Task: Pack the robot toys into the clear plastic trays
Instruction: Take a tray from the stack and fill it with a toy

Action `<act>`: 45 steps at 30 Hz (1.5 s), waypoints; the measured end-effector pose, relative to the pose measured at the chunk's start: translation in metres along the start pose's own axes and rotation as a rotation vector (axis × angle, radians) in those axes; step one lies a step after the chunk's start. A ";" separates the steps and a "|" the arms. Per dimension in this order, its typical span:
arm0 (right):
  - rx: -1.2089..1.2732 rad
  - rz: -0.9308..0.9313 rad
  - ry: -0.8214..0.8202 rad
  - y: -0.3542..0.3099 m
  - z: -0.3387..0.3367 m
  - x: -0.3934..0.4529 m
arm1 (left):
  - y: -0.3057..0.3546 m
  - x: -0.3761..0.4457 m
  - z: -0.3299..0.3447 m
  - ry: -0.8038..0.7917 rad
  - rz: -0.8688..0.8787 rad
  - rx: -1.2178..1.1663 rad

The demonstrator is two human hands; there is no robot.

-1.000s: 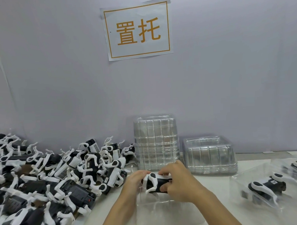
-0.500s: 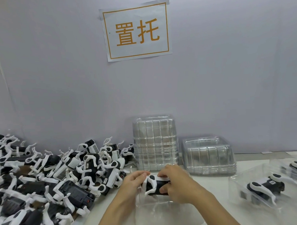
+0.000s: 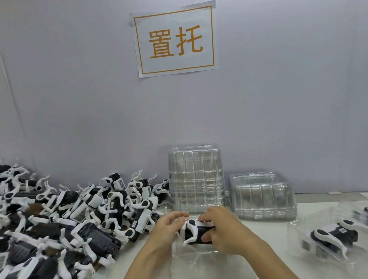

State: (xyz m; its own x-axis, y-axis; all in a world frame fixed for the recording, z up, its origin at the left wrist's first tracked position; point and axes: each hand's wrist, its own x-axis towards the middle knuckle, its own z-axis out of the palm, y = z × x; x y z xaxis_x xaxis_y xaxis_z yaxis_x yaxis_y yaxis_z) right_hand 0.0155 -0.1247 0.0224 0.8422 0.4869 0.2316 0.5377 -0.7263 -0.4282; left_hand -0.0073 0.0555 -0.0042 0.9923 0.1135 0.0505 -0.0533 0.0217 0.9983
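Two bare forearms enter from the lower edge, ending in the left hand (image 3: 168,228) and right hand (image 3: 226,231). No sleeves, gloves, rings or wristbands are worn; fingernails trimmed short.

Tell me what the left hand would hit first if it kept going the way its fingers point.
The left hand already grips the robot toy, its fingers pointing right. Straight on it would meet the right hand holding the toy's other end, though exact depth is hard to judge.
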 end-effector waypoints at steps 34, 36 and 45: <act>0.031 0.119 -0.031 0.001 0.000 0.000 | 0.028 -0.006 -0.003 -0.086 0.071 0.559; 0.032 0.110 -0.034 0.001 0.000 0.000 | 0.035 -0.006 -0.007 -0.211 0.037 0.632; 0.029 0.109 -0.027 0.000 -0.001 -0.001 | 0.044 -0.008 -0.006 -0.266 -0.056 0.913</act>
State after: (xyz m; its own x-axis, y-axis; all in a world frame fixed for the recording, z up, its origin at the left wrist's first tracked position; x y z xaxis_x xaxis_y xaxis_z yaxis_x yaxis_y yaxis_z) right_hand 0.0145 -0.1258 0.0228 0.8938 0.4191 0.1594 0.4416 -0.7612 -0.4750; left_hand -0.0184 0.0619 0.0392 0.9897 -0.0958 -0.1060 -0.0077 -0.7767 0.6298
